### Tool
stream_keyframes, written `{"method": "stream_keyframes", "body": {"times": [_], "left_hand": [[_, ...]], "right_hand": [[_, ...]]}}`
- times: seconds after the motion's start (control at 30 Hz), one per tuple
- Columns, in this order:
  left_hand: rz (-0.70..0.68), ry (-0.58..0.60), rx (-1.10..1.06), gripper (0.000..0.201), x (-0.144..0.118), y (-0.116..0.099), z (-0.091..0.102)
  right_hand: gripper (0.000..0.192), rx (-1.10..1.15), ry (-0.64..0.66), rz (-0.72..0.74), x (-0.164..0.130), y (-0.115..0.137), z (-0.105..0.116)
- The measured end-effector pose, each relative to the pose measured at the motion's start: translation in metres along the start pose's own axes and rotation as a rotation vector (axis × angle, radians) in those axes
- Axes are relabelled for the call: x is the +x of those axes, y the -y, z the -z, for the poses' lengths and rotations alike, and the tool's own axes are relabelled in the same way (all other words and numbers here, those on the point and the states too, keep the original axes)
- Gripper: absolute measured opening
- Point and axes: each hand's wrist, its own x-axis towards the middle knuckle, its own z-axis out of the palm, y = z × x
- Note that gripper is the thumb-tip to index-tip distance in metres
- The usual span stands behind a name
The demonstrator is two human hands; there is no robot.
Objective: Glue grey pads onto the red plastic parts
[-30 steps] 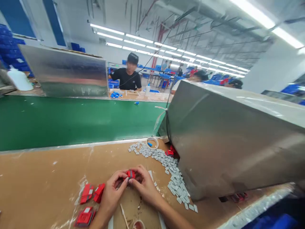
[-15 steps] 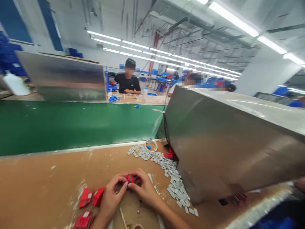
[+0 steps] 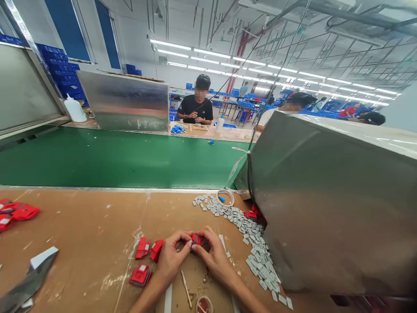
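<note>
- Red part (image 3: 195, 238) pinched between fingertips of left hand (image 3: 171, 259) and right hand (image 3: 215, 259), both clamped on it, low over the bench (image 3: 81, 234) at bottom centre.
- Small, bright red, blocky; a pale patch just visible on its top. Finer detail hidden by fingers.
- Just left of left hand: two red pieces (image 3: 148, 248) side by side, each with a pale strip; below them a flat red square (image 3: 140, 276) with a white centre.
- Thin stick (image 3: 186, 283) lying between the wrists; small round cup (image 3: 203, 305) at the bottom edge, contents unclear.
- Grey tiles (image 3: 250, 243) strewn in a band from behind right hand down along the metal hood (image 3: 335, 195).
- Tape ring (image 3: 226, 198) at the far end of that band, a blue bit inside it.
- More red parts (image 3: 16, 213) at far left of bench, well apart from hands.
- Green belt (image 3: 124, 156) running behind the bench.
- Across the belt, a seated person (image 3: 197, 108) in black, hands on own work.
</note>
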Motion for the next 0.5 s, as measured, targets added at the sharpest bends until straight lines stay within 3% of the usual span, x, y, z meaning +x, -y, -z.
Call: {"method": "stream_keyframes", "body": {"times": [0.1, 0.27, 0.33, 0.4, 0.5], "left_hand": [[0.007, -0.005, -0.030, 0.030, -0.002, 0.001, -0.003], [-0.013, -0.086, -0.066, 0.043, -0.006, -0.002, -0.008], [-0.012, -0.063, -0.066, 0.047, -0.008, -0.005, -0.009], [-0.013, -0.005, -0.051, 0.042, -0.008, -0.008, -0.009], [-0.015, 0.011, -0.006, 0.039, -0.008, -0.011, -0.009]], "right_hand": [[0.027, 0.042, -0.012, -0.013, 0.002, 0.000, 0.000], [0.046, 0.449, 0.009, -0.182, 0.004, 0.002, -0.003], [0.051, 0.541, 0.037, -0.252, 0.004, 0.002, -0.004], [0.052, 0.522, 0.065, -0.270, 0.004, 0.002, -0.003], [0.049, 0.345, 0.015, -0.183, 0.005, 0.003, 0.003]]}}
